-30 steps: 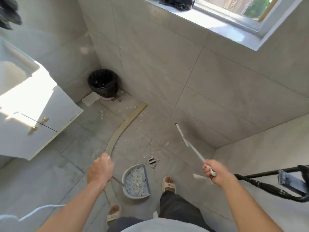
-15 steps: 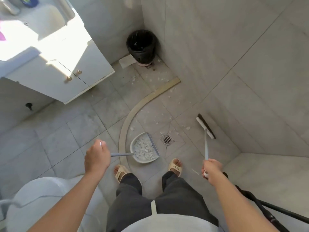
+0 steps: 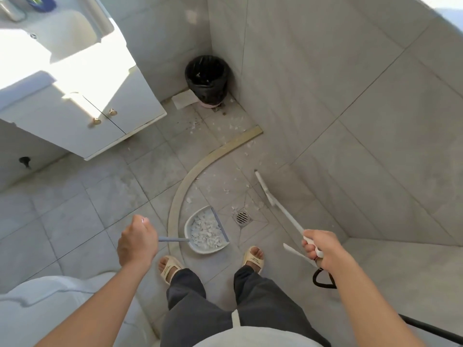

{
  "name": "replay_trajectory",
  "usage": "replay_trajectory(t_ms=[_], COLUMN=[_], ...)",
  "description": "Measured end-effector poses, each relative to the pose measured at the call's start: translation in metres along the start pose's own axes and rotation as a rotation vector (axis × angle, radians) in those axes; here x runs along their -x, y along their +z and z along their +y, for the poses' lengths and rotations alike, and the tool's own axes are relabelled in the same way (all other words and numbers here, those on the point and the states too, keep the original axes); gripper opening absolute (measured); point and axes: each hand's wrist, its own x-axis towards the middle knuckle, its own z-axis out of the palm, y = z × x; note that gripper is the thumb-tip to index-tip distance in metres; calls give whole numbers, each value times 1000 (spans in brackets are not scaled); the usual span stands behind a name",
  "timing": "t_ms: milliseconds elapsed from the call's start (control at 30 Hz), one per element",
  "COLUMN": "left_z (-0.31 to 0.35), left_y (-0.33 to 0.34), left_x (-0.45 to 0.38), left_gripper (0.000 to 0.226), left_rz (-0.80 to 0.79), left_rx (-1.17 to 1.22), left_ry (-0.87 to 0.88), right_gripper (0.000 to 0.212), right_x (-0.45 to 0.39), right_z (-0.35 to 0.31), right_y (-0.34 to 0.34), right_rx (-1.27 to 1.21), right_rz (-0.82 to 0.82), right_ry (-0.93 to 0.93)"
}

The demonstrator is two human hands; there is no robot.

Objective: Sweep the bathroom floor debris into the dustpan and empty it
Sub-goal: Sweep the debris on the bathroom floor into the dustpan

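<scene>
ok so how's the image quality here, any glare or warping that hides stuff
Head view: sunlight blows out the sink and the vanity cabinet top to plain white, hiding detail there; the wide-angle lens bends the wall tile lines; the broom looks slightly smeared; the dustpan with its white debris and the bin in the corner are evenly lit and readable.

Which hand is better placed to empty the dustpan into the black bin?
Left. The left hand already grips the handle of the full dustpan, on the side nearer the bin. The right hand holds the broom.
</scene>
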Motion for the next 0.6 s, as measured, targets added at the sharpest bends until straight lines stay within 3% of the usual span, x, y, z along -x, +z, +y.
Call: replay_trajectory(t_ms=[300,433,600], left_z=[10,15,22], left_y=[6,10,12], left_x=[-5,-11,-16], left_gripper=[27,27,27], left_rz=[0,5,-4], left_rx=[-9,-12,-10], left_ry=[-1,-1,6], right_gripper=[12,14,16], right_x=[-25,-4,19], right_z=[-2,0,-12], right_y=[45,34,-11], right_rx=[210,391,259], right_rz=[73,-16,-139], right_ry=[19,42,72])
